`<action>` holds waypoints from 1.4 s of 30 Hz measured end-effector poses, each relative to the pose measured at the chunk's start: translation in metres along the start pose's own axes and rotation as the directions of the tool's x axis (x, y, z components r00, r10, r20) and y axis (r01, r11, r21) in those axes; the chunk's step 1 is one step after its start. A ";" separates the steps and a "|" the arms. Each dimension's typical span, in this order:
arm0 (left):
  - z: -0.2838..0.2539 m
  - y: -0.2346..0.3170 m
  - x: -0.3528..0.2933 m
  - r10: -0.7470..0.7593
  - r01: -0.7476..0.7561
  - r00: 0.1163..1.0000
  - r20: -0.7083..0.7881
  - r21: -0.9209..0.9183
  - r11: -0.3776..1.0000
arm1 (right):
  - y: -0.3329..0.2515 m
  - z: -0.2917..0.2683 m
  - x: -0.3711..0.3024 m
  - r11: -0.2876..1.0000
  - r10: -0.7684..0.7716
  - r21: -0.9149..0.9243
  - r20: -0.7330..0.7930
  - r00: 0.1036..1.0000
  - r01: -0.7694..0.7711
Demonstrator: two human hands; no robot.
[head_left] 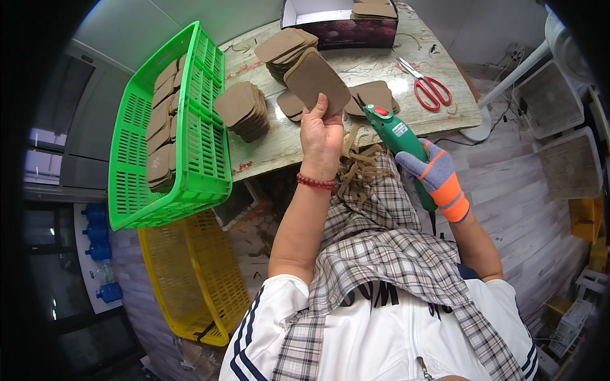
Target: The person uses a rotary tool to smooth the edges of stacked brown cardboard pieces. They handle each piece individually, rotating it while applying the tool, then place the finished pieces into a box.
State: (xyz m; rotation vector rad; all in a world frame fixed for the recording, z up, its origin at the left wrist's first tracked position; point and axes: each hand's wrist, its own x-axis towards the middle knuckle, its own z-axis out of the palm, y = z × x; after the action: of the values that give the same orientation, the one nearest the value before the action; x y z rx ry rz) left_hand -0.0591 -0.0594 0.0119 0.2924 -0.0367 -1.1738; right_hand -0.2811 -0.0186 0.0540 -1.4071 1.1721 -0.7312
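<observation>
My bare left hand pinches a brown rounded-corner pad by its near end, thumb on top, holding it above the table. In my right hand, gloved in grey and orange, is a green electric cutter with a red button. The cutter's dark tip points at the pad's right edge; whether they touch I cannot tell. Behind the held pad stands a stack of similar pads, with another stack to its left. More pads lie beyond the cutter's tip. Brown trimmed strips hang over my lap.
A green plastic crate holding pads stands at the table's left, above a yellow crate. Red-handled scissors lie on the table at right. An open box sits at the back. The cutter's cord hangs beside my right wrist.
</observation>
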 end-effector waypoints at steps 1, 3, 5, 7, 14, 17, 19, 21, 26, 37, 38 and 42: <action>0.000 -0.002 0.000 -0.003 0.002 1.000 -0.013 -0.008 1.000 | 0.000 0.000 0.001 1.000 -0.007 0.000 0.001 1.000 0.007; 0.000 -0.005 -0.002 -0.010 0.010 0.999 -0.040 -0.022 1.000 | 0.000 0.000 0.001 1.000 -0.017 0.001 0.003 1.000 0.017; 0.001 -0.010 -0.005 -0.018 0.018 0.998 -0.061 -0.006 1.000 | -0.002 0.001 0.000 0.999 -0.013 0.045 0.005 1.000 0.013; -0.002 -0.013 -0.005 -0.034 0.035 0.998 -0.058 0.010 0.999 | -0.003 0.001 0.000 0.999 -0.008 0.049 0.001 1.000 0.007; -0.007 -0.024 -0.019 -0.082 0.084 0.996 -0.017 0.113 0.990 | -0.008 -0.003 0.004 0.998 -0.020 -0.058 -0.052 0.998 0.017; -0.016 -0.026 -0.022 -0.090 0.087 0.996 0.010 0.188 0.978 | -0.015 -0.005 0.005 0.998 -0.008 -0.068 -0.057 0.998 0.004; -0.024 -0.028 -0.024 -0.087 0.079 0.996 0.031 0.220 0.972 | -0.017 -0.006 0.005 0.998 -0.018 -0.065 -0.063 0.998 0.014; -0.022 -0.028 -0.030 -0.106 0.091 0.993 0.047 0.257 0.962 | -0.016 -0.010 0.007 0.996 -0.063 -0.062 -0.089 0.994 0.058; -0.029 -0.016 -0.035 -0.111 0.053 0.987 0.120 0.405 0.913 | -0.025 -0.017 0.005 0.999 -0.030 -0.023 -0.041 0.999 0.029; -0.025 0.045 -0.025 -0.278 0.012 0.943 0.182 0.818 0.576 | -0.026 -0.046 -0.007 0.983 0.044 -0.182 0.151 0.988 -0.016; -0.027 0.048 -0.024 -0.320 0.029 0.932 0.170 0.845 0.534 | -0.027 -0.043 -0.009 0.983 0.045 -0.182 0.148 0.988 -0.018; -0.027 0.047 -0.031 -0.431 0.163 0.900 0.067 0.864 0.476 | -0.029 -0.038 -0.008 0.981 0.062 -0.194 0.163 0.985 -0.030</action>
State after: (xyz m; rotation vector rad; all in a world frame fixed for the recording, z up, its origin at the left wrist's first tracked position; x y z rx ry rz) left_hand -0.0239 -0.0085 0.0016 1.0452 -0.8828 -1.4850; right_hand -0.3109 -0.0269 0.0910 -1.5630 1.1611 -0.4665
